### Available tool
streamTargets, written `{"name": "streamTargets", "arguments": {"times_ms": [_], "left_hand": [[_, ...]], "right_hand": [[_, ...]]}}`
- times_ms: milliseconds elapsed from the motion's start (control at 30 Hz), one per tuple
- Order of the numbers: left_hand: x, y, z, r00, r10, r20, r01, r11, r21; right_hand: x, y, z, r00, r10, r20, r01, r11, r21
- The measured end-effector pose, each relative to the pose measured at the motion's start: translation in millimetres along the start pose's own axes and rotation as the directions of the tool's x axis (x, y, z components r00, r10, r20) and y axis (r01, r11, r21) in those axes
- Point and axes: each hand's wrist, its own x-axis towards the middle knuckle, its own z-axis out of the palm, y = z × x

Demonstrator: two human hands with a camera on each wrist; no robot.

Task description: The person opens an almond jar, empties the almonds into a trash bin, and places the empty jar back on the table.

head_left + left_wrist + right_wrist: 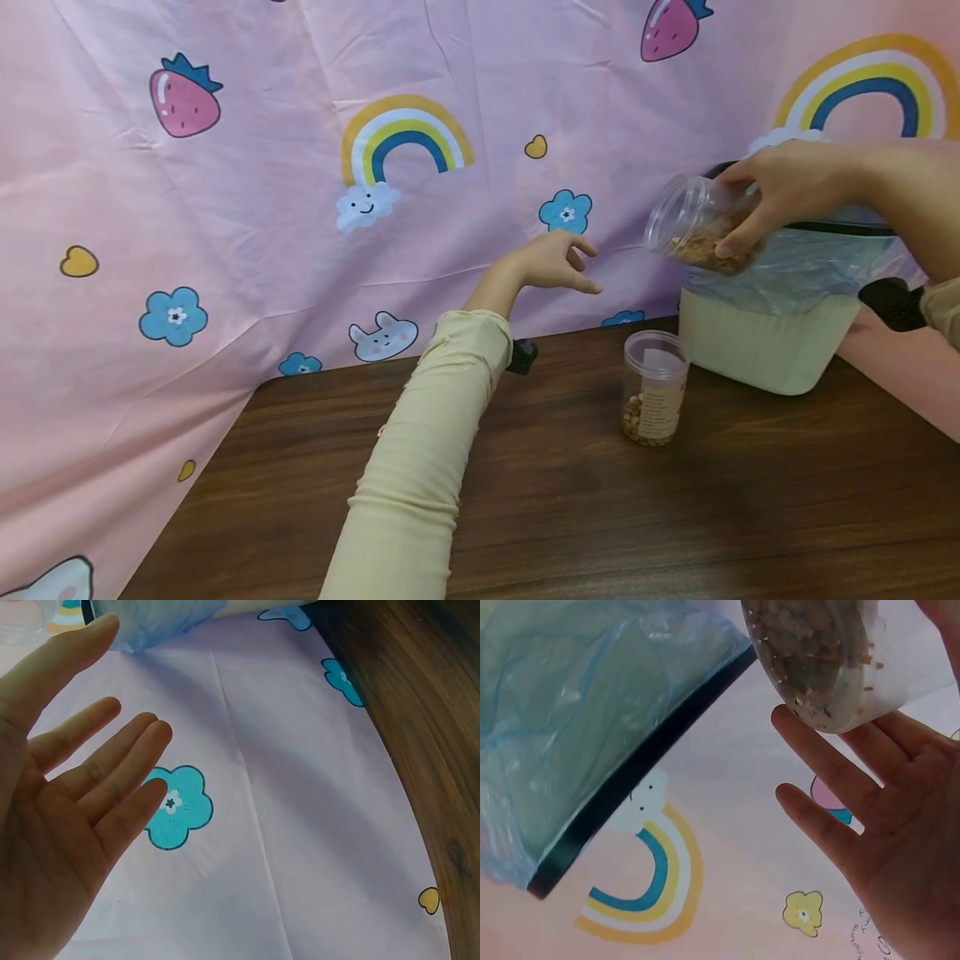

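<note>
My right hand grips a clear plastic jar, tipped on its side with its mouth to the left, in front of the lined bin's rim. Small brown pieces lie inside it, and in the right wrist view the jar's base faces the camera. My left hand is held up in the air left of that jar, fingers loosely bent and holding nothing; its palm shows in the left wrist view. Below, a second clear jar stands upright and lidless on the table, with light brown pieces at its bottom and a printed label.
A cream bin with a translucent bluish bag and black rim stands at the back right of the dark wooden table. Behind it hangs a pink patterned cloth. Small black devices sit at both wrists.
</note>
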Motion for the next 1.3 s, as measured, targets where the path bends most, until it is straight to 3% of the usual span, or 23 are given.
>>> {"name": "streamTargets", "arguments": {"times_ms": [167, 367, 700, 1300], "left_hand": [[7.6, 5.1, -1.4, 1.000, 0.014, 0.001, -0.014, 1.000, -0.023], [17.3, 14.0, -4.7, 1.000, 0.021, 0.002, -0.021, 1.000, 0.011], [31.8, 35.1, -14.0, 1.000, 0.027, -0.005, -0.027, 1.000, -0.016], [53.9, 59.0, -21.8, 0.996, 0.086, -0.035, -0.086, 0.996, -0.005]], "right_hand": [[-5, 14, -2, 1.000, 0.018, 0.001, -0.018, 1.000, 0.001], [-6, 26, -4, 0.996, 0.084, -0.003, -0.084, 0.996, -0.034], [-16, 37, -12, 0.994, 0.107, -0.028, -0.109, 0.988, -0.105], [-34, 78, -19, 0.986, 0.166, -0.006, -0.166, 0.984, -0.062]]}}
